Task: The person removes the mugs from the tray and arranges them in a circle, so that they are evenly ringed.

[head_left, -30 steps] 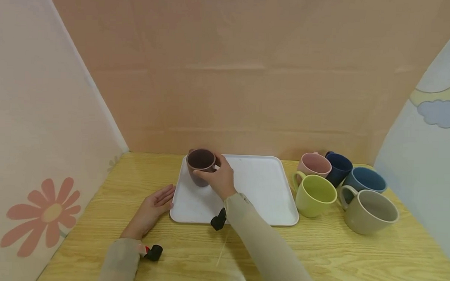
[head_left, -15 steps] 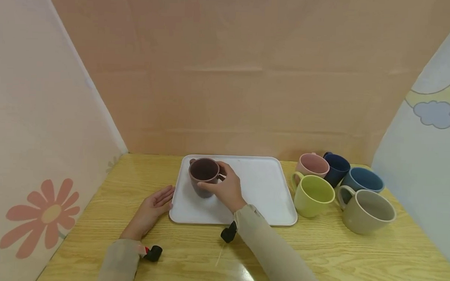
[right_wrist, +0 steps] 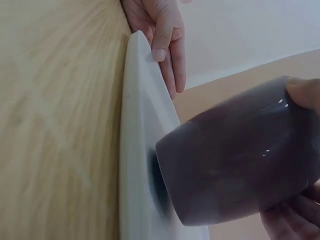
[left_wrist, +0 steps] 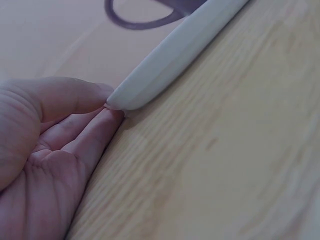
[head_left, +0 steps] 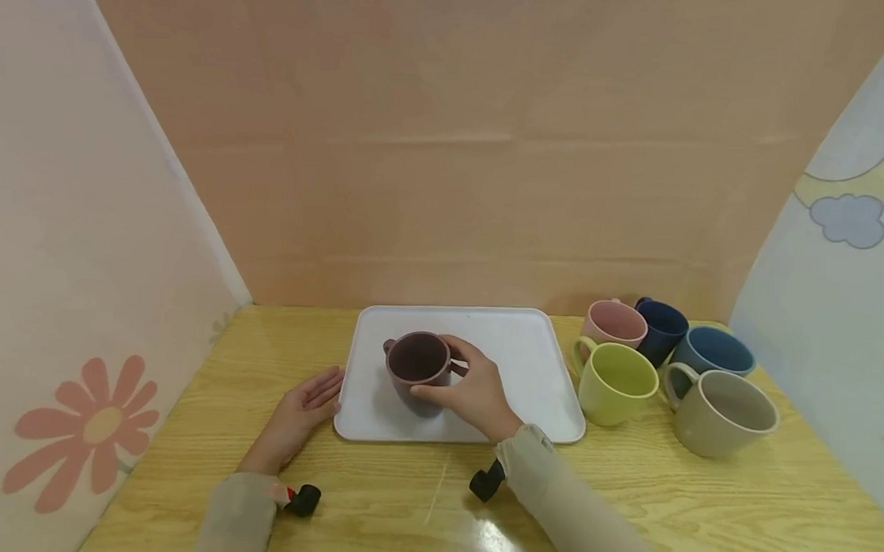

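A dark brown mug [head_left: 418, 364], mouth up, is held by my right hand [head_left: 474, 391] over the left half of the white tray [head_left: 514, 392]. The thumb lies on the mug's near side and the fingers reach round its right and far side. In the right wrist view the mug's base [right_wrist: 172, 185] is close over the tray, with a dark shadow beneath. One handle [left_wrist: 140, 25] sticks out on the mug's left. My left hand [head_left: 294, 413] lies palm up on the table; its thumb and fingers pinch the tray's left rim in the left wrist view.
Right of the tray stand several mugs: pink [head_left: 616, 323], navy [head_left: 663, 328], blue [head_left: 717, 351], yellow-green [head_left: 617, 385] and grey-beige [head_left: 725, 416]. The wooden table [head_left: 376, 501] ends at a tan back wall [head_left: 452, 187], with side panels left and right.
My right hand has carried the brown mug toward me and to the right, from the tray's back left nearer its middle. The left hand has stayed at the tray's left rim.
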Demonstrator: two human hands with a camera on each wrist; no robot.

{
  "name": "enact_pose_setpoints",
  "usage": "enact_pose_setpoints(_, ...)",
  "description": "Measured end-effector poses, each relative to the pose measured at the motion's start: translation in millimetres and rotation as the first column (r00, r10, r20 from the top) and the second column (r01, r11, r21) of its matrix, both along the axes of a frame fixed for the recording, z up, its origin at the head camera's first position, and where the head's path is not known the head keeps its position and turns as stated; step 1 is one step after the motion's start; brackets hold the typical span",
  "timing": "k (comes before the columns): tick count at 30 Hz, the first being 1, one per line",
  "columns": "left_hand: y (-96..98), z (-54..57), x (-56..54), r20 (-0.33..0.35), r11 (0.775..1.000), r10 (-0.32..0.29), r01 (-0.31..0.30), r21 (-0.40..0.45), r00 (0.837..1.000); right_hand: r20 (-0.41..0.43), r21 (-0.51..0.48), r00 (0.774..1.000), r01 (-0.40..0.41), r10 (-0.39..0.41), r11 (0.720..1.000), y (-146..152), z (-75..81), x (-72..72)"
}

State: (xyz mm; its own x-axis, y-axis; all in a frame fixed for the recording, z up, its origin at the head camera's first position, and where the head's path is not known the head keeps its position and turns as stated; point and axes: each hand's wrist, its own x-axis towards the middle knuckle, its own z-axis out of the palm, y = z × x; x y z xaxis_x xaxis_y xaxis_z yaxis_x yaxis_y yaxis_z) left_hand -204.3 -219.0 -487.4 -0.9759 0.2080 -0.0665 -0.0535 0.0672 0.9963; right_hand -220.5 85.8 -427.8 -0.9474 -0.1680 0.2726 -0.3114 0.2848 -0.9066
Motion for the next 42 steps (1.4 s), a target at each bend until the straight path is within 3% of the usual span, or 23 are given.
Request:
enact_pose_setpoints(7, 2.2, -3.4, 0.2, 0.003, 1.0, -0.009, 0.009, 0.008, 1.0, -0.038, 0.013, 0.999, 0.01, -0.009, 1.0, 33, 2.0, 21.1)
enact_pose_setpoints(19, 0.5, -5.4, 1.1, -0.005, 1.0, -0.003, 0.003, 0.009, 1.0, -0.015, -0.037, 0.989, 0.146, -0.146, 0.989, 92, 23.3, 51.5)
enact_pose_setpoints(26, -0.4, -1.5, 1.3, -0.027, 1.0, 0.003, -0.003, -0.014, 1.0, 0.091, -0.085, 0.954, 0.293, -0.286, 0.952, 124, 41.3, 75.0)
enact_pose_setpoints(29, -0.2, -0.7, 0.6, -0.028, 1.0, -0.007, 0.007, -0.012, 1.0, 0.056, -0.063, 0.937, 0.347, -0.344, 0.936, 139, 45.3, 84.6)
enact_pose_setpoints(35, 0.7, 0.3, 0.2, -0.015, 1.0, 0.003, -0.003, 0.002, 1.0, -0.09, -0.022, 0.895, 0.437, -0.437, 0.899, 166, 50.6, 101.3)
enact_pose_setpoints(42, 0.3, 0.3, 0.8, -0.018, 1.0, -0.003, 0.003, -0.006, 1.0, -0.061, -0.175, 0.891, 0.434, -0.45, 0.884, 196, 54.4, 123.1)
